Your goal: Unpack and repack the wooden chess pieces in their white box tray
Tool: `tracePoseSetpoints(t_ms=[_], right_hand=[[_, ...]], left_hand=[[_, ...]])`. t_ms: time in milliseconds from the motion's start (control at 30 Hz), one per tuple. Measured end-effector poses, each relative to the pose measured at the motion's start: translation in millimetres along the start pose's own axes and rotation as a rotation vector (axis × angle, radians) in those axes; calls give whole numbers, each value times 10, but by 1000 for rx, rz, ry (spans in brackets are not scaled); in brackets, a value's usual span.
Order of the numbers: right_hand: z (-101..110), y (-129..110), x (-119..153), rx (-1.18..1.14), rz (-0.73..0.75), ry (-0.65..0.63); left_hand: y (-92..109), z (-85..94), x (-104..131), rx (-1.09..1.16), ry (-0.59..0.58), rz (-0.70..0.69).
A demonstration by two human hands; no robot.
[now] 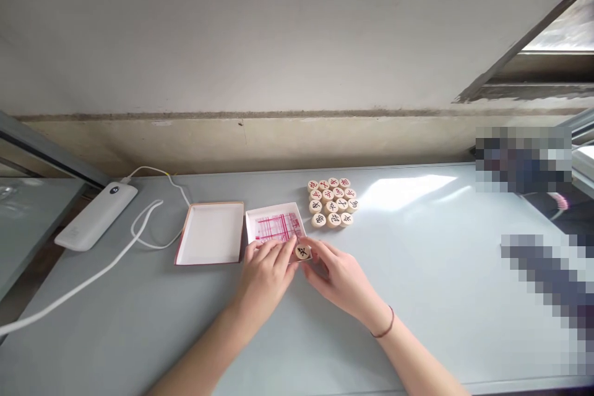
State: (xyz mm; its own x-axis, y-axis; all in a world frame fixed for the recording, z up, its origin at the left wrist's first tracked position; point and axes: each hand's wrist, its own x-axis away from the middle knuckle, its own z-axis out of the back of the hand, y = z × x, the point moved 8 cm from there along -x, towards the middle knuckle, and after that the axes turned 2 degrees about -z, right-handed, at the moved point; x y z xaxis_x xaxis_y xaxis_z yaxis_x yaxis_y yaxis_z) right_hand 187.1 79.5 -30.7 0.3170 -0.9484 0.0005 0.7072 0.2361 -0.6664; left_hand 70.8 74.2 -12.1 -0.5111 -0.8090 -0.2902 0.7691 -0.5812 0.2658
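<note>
Left grip (265,267) and right grip (338,269) both sit at the near edge of the open box (252,221), just below center of the frame. Left one lies palm down, fingers reaching over the box's near wall; right one is curled at the near right corner, index finger and thumb apart. Can't tell whether either is actually pinching anything (fingertips and box wall overlap from this angle). Loose piece (302,251), round, pale, black character facing up, is at that same corner, between the two sets of fingertips. Box interior is white, with a clear sheet printed in red lines (278,226) across the bottom. Second tray-like half (210,235), white inside with a dark red outer edge, lies just left of the box, open side up. Block of pieces (331,203) stands right of center, above the right grip: four rows, nearest row three, others four each; far two rows red characters, near two black. All of it on the gray worktop (417,272). White power bank (97,216) lies at left of frame, white cable (106,269) looping near it and running off the left edge. Thin dark band (384,325) on the right wrist. Sunlight patch on the worktop right of the block; pixelated areas at the right edge, contents unreadable.
</note>
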Motion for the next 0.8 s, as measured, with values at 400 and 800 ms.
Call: tracePoseSetpoints(t_ms=[400, 800], right_hand=[[53, -21, 13, -101, 21, 28], [864, 477, 143, -237, -179, 569]], left_hand=[[33, -30, 12, 73, -46, 16], [101, -94, 35, -112, -112, -34]])
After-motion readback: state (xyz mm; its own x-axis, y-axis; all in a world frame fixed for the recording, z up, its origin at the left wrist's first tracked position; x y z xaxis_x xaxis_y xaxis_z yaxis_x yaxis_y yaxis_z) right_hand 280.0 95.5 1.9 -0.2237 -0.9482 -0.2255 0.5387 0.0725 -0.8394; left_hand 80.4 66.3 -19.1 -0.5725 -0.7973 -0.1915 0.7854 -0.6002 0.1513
